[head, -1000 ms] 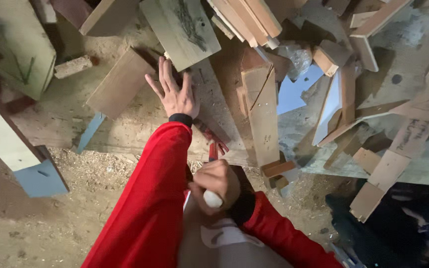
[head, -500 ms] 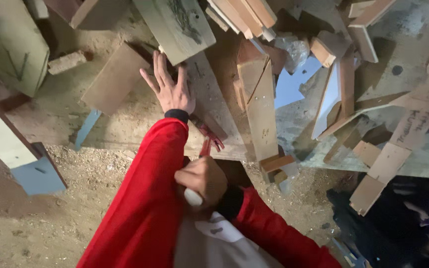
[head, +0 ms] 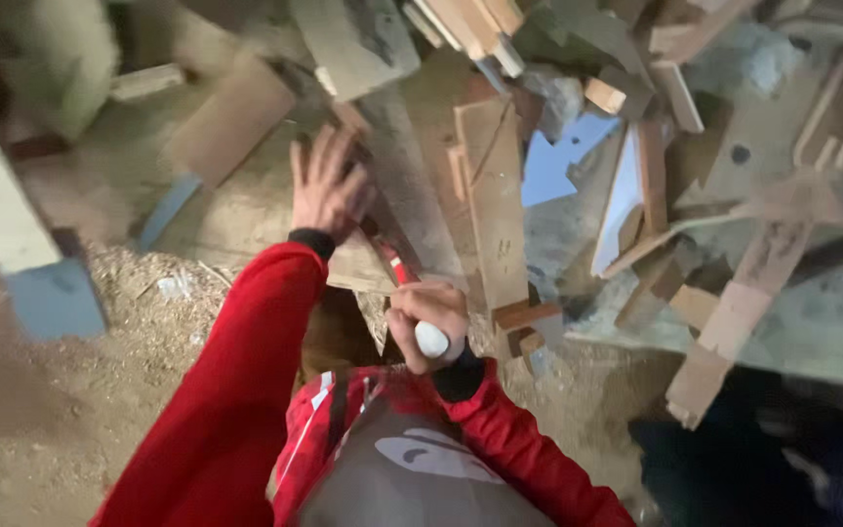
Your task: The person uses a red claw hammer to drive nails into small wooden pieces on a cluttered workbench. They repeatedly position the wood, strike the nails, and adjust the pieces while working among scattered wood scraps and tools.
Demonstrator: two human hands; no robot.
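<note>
- Nearest the camera, a person in a red jacket (head: 236, 390) leans over a heap of scrap timber on a sawdust-strewn floor (head: 100, 390).
- The right hand (head: 426, 317) is closed in a fist around the white handle end (head: 431, 340) of a hand tool; its red shaft (head: 392, 262) runs up and away toward the boards, the working end hidden.
- Just beyond, the left hand (head: 326, 185) lies open, fingers spread, flat on a long grey plank (head: 412, 195) tilted across the pile.
- Beside that plank, to the right, stands a pale upright board (head: 492, 205) with short offcuts (head: 524, 317) at its foot.
- Farther back, a light blue panel (head: 553, 161) shows between the stacked boards.
- At far left, a white beam with a blue base (head: 12, 244) rests on the floor, blurred.
</note>
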